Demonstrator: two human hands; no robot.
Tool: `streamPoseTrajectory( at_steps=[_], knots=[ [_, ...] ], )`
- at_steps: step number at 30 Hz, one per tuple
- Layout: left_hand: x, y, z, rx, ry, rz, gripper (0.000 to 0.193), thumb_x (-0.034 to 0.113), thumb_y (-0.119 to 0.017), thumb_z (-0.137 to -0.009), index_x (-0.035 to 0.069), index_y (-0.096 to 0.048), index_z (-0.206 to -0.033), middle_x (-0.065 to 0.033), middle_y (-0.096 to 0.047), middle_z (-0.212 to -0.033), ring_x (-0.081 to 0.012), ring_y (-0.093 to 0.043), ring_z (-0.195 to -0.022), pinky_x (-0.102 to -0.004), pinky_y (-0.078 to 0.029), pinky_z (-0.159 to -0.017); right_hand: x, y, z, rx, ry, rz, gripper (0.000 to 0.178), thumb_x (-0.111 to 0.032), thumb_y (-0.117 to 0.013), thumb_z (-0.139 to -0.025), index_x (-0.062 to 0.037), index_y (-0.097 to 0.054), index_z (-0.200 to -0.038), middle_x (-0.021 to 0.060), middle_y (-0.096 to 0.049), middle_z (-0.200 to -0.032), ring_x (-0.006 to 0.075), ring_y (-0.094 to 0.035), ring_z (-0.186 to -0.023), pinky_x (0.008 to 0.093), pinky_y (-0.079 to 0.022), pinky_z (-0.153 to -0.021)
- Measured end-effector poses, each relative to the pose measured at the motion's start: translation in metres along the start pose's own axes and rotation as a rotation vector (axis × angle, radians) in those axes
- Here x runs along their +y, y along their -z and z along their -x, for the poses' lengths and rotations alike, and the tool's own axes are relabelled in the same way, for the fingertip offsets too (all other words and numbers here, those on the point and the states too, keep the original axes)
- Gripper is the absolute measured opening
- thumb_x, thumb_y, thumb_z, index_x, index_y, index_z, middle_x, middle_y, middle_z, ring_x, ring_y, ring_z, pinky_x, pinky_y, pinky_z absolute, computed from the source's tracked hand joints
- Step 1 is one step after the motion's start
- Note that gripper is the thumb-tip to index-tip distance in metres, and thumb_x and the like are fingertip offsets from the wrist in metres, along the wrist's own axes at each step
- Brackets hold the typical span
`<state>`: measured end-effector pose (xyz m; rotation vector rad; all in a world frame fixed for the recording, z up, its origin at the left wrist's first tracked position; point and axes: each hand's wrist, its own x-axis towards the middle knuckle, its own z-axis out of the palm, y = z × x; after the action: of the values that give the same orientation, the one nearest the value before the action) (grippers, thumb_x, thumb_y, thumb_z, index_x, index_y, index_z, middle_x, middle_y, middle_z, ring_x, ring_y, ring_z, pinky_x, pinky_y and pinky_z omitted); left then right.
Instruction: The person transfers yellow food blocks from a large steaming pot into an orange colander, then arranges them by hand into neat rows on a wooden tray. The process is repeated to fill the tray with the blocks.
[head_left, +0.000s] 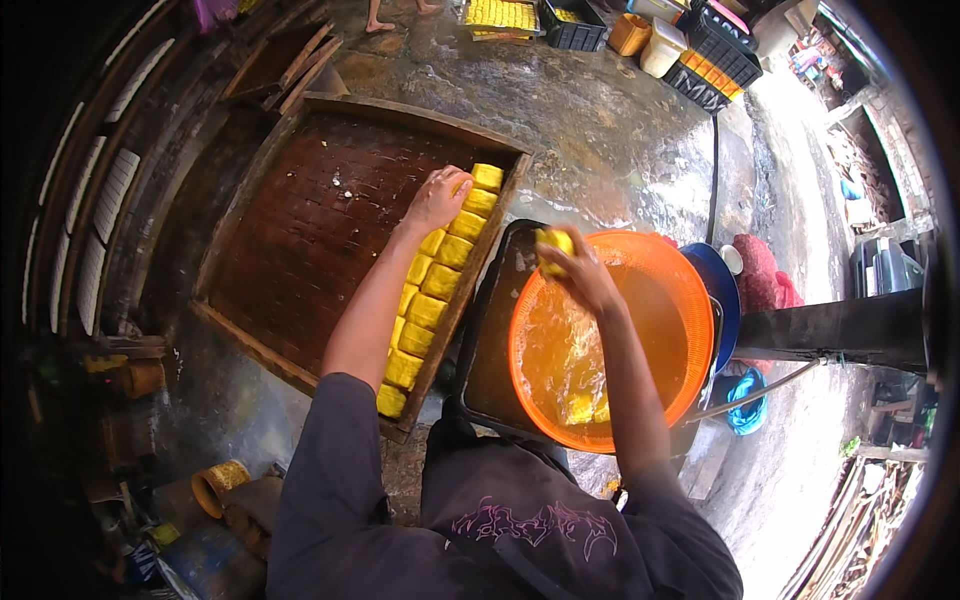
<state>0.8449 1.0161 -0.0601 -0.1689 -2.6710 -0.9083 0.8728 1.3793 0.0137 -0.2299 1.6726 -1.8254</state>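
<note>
My left hand [440,198] reaches over the wooden tray [290,190], its fingers closed on a yellow block of tofu at the far end of the inner row; most of that block is hidden under the hand. Along the tray's right side, yellow tofu blocks [437,281] lie packed in two rows. Just above the left rim of an orange basket-like tub [697,375], my right hand [577,268] grips another yellow tofu block [554,241]. Cloudy yellowish liquid fills the tub, with a few tofu pieces [580,407] near its close side.
A black tray [490,330] sits under the tub's left side, and a dark beam [835,332] stands to the right. On the wet floor at the back are black crates [725,50] and plastic containers [662,50]. Another person's feet [380,24] show at the top.
</note>
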Motion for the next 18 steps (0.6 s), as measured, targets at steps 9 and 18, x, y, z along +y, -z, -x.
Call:
streamPoseTrajectory(
  at_steps=[9,18],
  knots=[
    [-0.067,0.004,0.005,0.359,0.278,0.694,0.057,0.001,-0.056,-0.101,0.002,-0.052,-0.158,-0.0257,-0.057,-0.160,-0.0369,-0.059,-0.147,-0.0412,-0.046,-0.122,-0.087,-0.142,-0.306,-0.697,0.260,1.504,0.048,-0.025,-0.068,-0.101,-0.0208,-0.067,-0.148,0.0194,-0.074,-0.138,0.0436,-0.069,-0.126,0.0522,-0.056,-0.104],
    [-0.029,0.003,0.003,-0.058,0.066,0.223,0.079,0.026,-0.057,-0.109,0.002,-0.022,-0.176,-0.0242,-0.024,-0.183,-0.0409,-0.023,-0.170,-0.0500,-0.024,-0.138,-0.083,-0.082,-0.252,-0.192,0.244,1.080,0.060,0.009,-0.048,-0.101,-0.0114,-0.052,-0.158,0.0173,-0.072,-0.146,0.0300,-0.071,-0.133,0.0417,-0.056,-0.110]
  ],
)
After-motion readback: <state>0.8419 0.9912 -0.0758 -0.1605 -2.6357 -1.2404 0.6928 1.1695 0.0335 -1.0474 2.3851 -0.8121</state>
